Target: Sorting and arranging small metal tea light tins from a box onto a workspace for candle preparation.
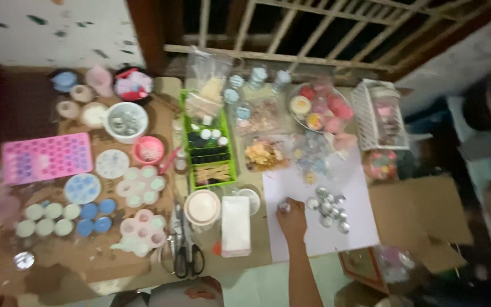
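The right hand (292, 219) reaches over a white paper sheet (336, 227), its fingers pinched narrow on a small round silver tin cup (283, 207). More silver cups (329, 207) cluster just beside it. The sheet's near half lies bare. Silicone moulds (46, 158) crowd the brown tabletop (58, 267); the view is blurred.

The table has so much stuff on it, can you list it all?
Pink mould tray: one, pink, left.
Round moulds: several, white and blue, front left.
White bowl: one, back left.
Green tray: one, green, middle.
Scissors: one pair, dark handles, front middle.
White paper sheet: one, right.
Small silver cups: several, on the paper.
White basket: one, back right.
Cardboard: brown, right.
Hand: one, touching a silver cup; which hand is unclear.
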